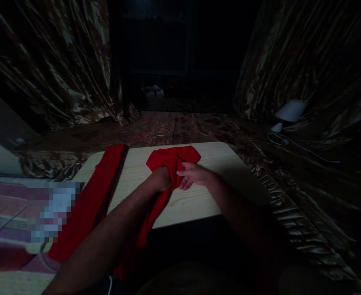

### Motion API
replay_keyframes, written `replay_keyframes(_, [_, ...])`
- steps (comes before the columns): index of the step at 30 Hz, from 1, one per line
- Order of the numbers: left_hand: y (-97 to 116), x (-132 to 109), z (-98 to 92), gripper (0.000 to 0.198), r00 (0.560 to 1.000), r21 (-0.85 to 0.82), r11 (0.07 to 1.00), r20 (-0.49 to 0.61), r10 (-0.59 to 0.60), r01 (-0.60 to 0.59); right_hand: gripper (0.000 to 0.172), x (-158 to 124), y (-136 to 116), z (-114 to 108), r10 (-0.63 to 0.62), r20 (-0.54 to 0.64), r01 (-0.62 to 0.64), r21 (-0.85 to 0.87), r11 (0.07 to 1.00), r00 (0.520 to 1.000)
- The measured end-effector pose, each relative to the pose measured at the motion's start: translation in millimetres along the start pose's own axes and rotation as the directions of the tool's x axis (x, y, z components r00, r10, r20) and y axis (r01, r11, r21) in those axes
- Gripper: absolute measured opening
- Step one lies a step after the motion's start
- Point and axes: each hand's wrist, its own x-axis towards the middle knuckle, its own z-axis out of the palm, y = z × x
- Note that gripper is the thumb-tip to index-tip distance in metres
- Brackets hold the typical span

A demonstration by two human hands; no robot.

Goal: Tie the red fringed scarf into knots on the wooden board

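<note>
A red knitted-looking scarf lies bunched on a small pale wooden table. My left hand is closed in the cloth, its fingertips hidden by the folds. From the other side my right hand pinches the scarf's right edge between thumb and fingers, its lower fingers loosely curled. One narrow length trails from my hands over the table's near edge, where a fringe shows. Along the table's left side runs another long red strip; whether it joins the bunched part is hidden behind my left forearm.
On the left is a striped bedspread with a pale cable and a pixelated patch. Patterned curtains hang on both sides of a dark window. A white lamp with a cord stands at right. Dark patterned cloth covers the ledge behind the table.
</note>
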Motion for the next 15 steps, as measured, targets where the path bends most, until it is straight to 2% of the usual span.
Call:
replay_keyframes(2, [-4, 0, -7.8, 0.028, 1.000, -0.126, 0.992, -0.016, 0.016, -0.018, 0.037, -6, -6, -3, -0.027, 0.012, 0.027, 0.005, 1.000, 1.000])
replay_keyframes(4, [-9, -1, -16.7, 0.031, 0.998, -0.390, 0.921, -0.068, -0.015, -0.013, 0.034, -9, -13, -5, -0.059, -0.020, 0.059, -0.016, 0.998, 0.998])
replay_keyframes(7, [-16, -2, -29.6, 0.031, 0.980, -0.774, 0.631, -0.079, -0.184, 0.056, 0.028, -11, -23, -6, -0.091, -0.044, 0.087, -0.070, 0.994, 0.995])
replay_keyframes(10, [-18, -3, -40.3, 0.028, 0.955, -0.893, 0.438, -0.032, -0.294, 0.105, 0.026, -10, -29, -7, -0.057, -0.042, 0.052, -0.109, 0.993, 0.998])
replay_keyframes(13, [-16, -7, -44.8, 0.027, 0.956, -0.908, 0.388, 0.042, -0.291, 0.158, 0.028, -7, -30, -8, -0.038, -0.054, 0.031, -0.119, 0.992, 0.998])
replay_keyframes(15, [-16, -11, -41.5, 0.026, 0.954, -0.895, 0.389, 0.111, -0.277, 0.217, 0.030, -4, -28, -10, -0.107, -0.100, 0.096, -0.111, 0.989, 0.989])
